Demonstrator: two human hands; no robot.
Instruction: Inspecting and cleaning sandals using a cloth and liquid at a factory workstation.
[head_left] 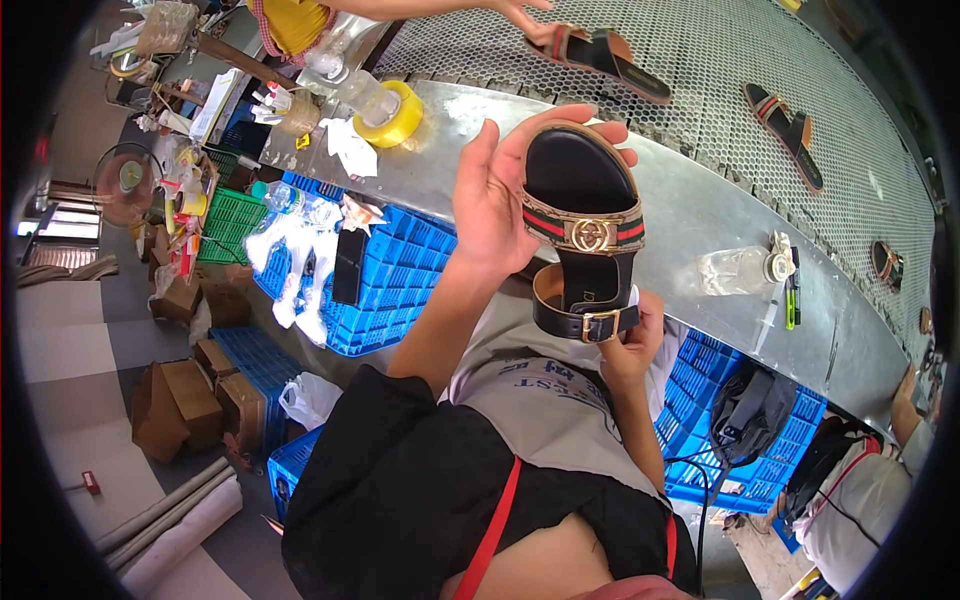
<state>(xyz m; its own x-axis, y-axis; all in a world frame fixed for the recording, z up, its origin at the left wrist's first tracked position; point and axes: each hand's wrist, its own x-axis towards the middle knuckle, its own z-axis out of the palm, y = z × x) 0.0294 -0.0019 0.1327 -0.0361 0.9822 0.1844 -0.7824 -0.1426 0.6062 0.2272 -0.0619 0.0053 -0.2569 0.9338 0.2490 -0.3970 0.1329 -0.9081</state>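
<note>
Black sandal held up with both hands, right at the near side of the bench.

The strapped sandal (590,237) was up in front of the metal bench (840,310), insole facing the wearer, so band and ankle strap were both easy to see. Left hand (500,190) had its grip spread loosely behind the toe end, thumb off to the side, probably just backing it. Right hand (645,335) had its grip closed on the heel end by the ankle strap, likely for steadiness, though some fingers were hidden. Yellow tape roll (411,115) and clear bottle (735,272) sat on the bench, presumably for easy reach.
</note>
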